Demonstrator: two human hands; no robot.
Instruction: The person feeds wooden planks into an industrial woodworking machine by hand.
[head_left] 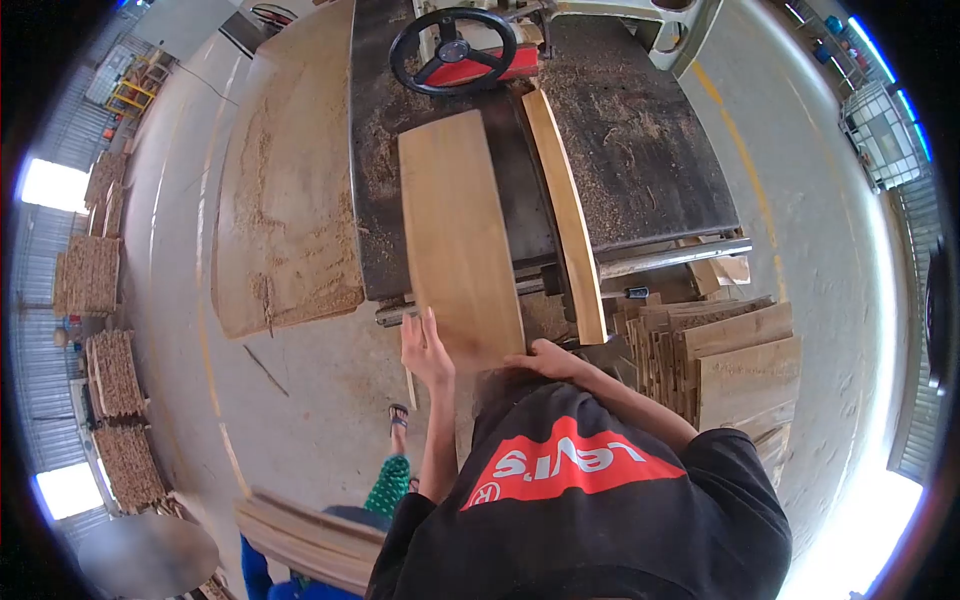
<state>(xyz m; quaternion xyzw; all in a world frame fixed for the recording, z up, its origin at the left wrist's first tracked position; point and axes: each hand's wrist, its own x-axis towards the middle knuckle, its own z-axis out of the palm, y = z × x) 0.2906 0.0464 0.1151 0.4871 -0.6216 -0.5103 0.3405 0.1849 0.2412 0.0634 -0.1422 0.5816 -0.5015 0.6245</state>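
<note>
A wide wooden board [455,230] lies lengthwise on the dark machine table [640,150], its near end sticking out past the table's front edge. My left hand [428,352] is at the board's left edge near that end, its fingers stretched out against the wood. At the near right corner, my right hand [552,362] has its fingers closed on the board; part of this grip is hidden. Right of the board, a long narrow wooden fence [567,215] runs along the table, apart from the board by a dark gap.
A black handwheel [453,50] stands at the table's far end. Sawdust-strewn sheet [285,190] lies to the left. Several planks [745,365] lean at the lower right. Metal rail [680,257] crosses the table front. Behind me, another person's sandalled foot [399,415] shows beside stacked boards [310,540].
</note>
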